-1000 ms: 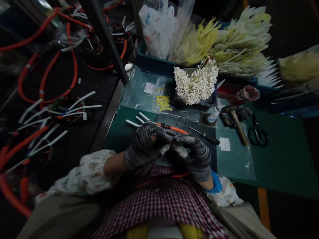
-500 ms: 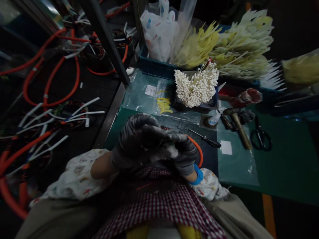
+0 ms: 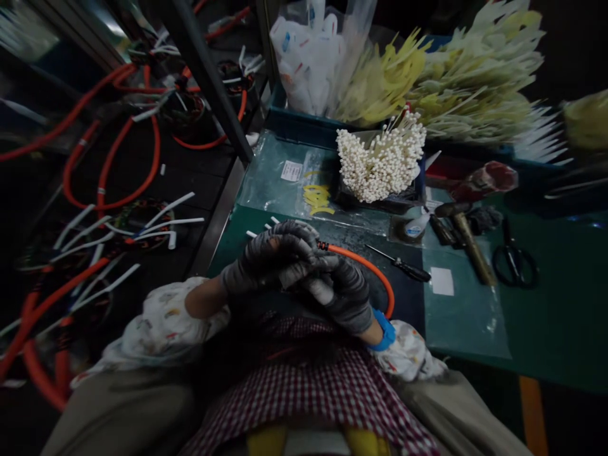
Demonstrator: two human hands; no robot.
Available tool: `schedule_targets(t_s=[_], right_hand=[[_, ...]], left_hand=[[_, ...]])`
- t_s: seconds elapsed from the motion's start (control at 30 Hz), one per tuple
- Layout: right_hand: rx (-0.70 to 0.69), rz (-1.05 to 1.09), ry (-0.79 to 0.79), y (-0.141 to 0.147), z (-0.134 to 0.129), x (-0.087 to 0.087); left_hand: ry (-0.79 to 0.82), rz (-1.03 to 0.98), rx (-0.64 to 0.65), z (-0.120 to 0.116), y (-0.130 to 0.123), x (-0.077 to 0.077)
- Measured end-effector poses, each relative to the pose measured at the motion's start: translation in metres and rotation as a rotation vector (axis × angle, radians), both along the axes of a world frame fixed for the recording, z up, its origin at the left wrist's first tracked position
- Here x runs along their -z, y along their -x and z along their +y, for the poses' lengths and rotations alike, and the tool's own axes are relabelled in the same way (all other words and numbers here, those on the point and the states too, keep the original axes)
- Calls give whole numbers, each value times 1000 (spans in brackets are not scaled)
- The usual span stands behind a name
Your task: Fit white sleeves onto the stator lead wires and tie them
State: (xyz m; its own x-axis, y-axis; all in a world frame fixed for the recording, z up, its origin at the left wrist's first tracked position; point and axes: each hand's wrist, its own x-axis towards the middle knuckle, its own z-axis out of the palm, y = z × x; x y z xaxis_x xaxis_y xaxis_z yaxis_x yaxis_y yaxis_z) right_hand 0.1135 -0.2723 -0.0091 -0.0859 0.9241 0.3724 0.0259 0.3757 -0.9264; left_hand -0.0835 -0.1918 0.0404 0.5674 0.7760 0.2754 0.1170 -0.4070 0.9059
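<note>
My left hand point(image 3: 270, 256), in a grey work glove, is curled with its fingers bent toward the right. My right hand point(image 3: 346, 294), gloved the same way with a blue band at the wrist, meets it fingers to fingers over the near edge of the bench. Whatever sits between them is covered by the gloves. An orange cable point(image 3: 375, 272) comes out from behind the fingers, black-wrapped at its start, and loops round to the right of my right hand. White sleeve ends point(image 3: 251, 234) poke out beyond my left hand.
A screwdriver point(image 3: 399, 263), a hammer point(image 3: 468, 244) and scissors point(image 3: 513, 263) lie to the right. Behind stand a box of white-tipped sticks point(image 3: 380, 164) and a bin point(image 3: 304, 130) of bagged white pieces and yellow strips. Wired coils with orange cables point(image 3: 154, 152) fill the left.
Both hands have shifted and turned slightly, my left fingers now folded closer over the right ones. More orange cable and the white sleeve ends have come into sight. The view has swung slightly left.
</note>
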Motion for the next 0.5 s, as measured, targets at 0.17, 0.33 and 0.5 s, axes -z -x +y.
schedule_targets(t_s=[0.17, 0.33, 0.5], right_hand=[[-104, 48, 108, -7, 4, 5], [-263, 76, 122, -3, 9, 19], [-310, 13, -137, 3, 13, 26]], left_hand=[[171, 25, 195, 23, 14, -7], [37, 606, -57, 92, -5, 10], [-42, 1020, -32, 137, -65, 42]])
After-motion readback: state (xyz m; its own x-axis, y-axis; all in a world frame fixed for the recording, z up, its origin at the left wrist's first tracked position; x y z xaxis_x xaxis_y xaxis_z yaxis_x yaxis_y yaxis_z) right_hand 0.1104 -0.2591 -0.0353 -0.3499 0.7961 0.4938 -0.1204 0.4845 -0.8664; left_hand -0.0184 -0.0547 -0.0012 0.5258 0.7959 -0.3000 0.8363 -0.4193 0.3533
